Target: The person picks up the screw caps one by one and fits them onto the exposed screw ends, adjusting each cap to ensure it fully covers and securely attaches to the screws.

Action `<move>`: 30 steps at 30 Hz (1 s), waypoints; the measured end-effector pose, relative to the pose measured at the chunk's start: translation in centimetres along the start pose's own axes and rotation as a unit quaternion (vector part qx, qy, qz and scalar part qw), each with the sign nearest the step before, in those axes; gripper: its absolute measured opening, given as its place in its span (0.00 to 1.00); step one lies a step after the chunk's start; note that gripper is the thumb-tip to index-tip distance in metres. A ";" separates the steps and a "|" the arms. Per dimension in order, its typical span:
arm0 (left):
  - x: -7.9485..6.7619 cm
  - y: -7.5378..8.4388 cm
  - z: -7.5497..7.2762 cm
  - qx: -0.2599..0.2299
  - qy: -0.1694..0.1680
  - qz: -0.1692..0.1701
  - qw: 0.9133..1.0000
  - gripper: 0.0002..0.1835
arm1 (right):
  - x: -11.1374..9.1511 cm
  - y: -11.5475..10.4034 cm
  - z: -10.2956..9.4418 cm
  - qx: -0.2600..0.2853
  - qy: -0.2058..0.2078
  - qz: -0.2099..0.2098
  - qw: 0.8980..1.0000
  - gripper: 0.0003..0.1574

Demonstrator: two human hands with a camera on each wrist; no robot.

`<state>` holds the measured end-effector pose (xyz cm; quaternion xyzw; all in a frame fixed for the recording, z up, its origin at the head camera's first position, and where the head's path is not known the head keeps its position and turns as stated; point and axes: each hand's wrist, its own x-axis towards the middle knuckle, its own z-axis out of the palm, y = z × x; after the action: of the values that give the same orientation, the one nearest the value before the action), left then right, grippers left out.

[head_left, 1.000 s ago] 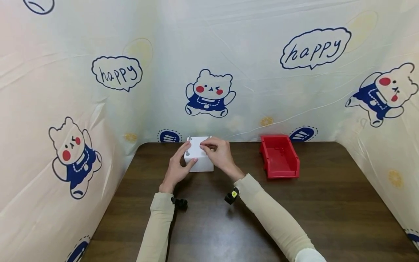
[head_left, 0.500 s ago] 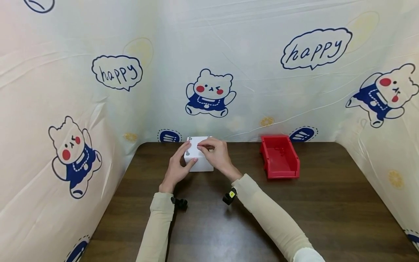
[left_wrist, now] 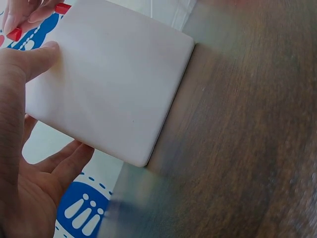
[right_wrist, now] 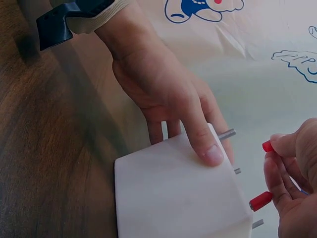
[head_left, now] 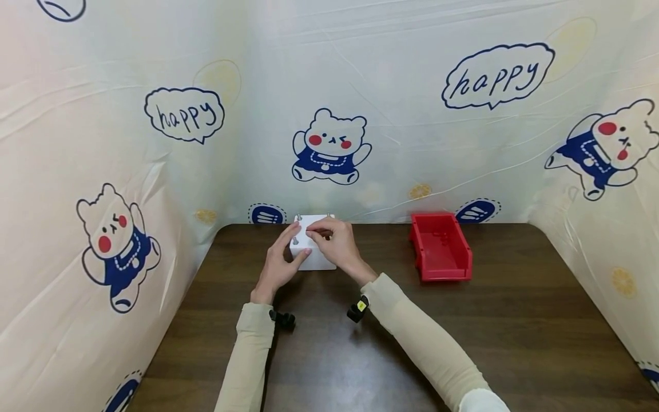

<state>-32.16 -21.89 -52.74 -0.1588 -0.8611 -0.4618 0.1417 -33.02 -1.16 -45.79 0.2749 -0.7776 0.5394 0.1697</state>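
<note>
A white box (head_left: 317,260) stands near the table's back edge, with several grey metal pins (right_wrist: 228,134) sticking up from its top. My left hand (head_left: 278,266) holds the box at its left side, thumb on the front face and fingers at the side. Over the top, my right hand (head_left: 337,243) pinches a small red cap-like piece (right_wrist: 268,146) between thumb and fingertips, apart from the pins. In the right wrist view a second red piece (right_wrist: 261,201) sits at the box's top face, close to the right fingers; whether it covers a pin is hidden.
A red open-front bin (head_left: 443,252) stands to the right on the dark wooden table (head_left: 494,343), with small red pieces (head_left: 440,234) inside. A printed cloth (head_left: 401,131) hangs close behind the box and along both sides.
My right hand has moved a little to the left across the box's top, the red piece still pinched. The left hand and the box have stayed in place.
</note>
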 end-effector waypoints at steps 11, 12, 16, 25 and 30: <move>-0.2 0.0 0.0 0.002 0.006 0.009 1.000 0.36 | 0.0 -0.1 0.4 0.002 -0.010 0.001 1.000 0.07; -0.2 0.0 0.0 0.003 0.008 0.010 1.000 0.36 | 0.0 -0.1 0.4 0.001 -0.011 0.000 1.000 0.07; -0.3 -0.2 0.0 -0.001 0.011 0.010 1.000 0.36 | 0.1 -0.1 0.7 -0.001 -0.017 -0.002 1.000 0.08; -0.2 0.0 0.0 0.000 0.010 0.017 1.000 0.35 | 0.2 -0.1 1.1 0.006 -0.018 0.004 1.000 0.08; 0.0 0.0 0.1 0.006 0.010 0.017 1.000 0.35 | 0.4 -0.2 1.1 0.003 -0.022 0.006 1.000 0.09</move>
<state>-32.17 -21.86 -52.81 -0.1682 -0.8597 -0.4554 0.1588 -33.21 -2.37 -45.84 0.2820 -0.7815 0.5363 0.1485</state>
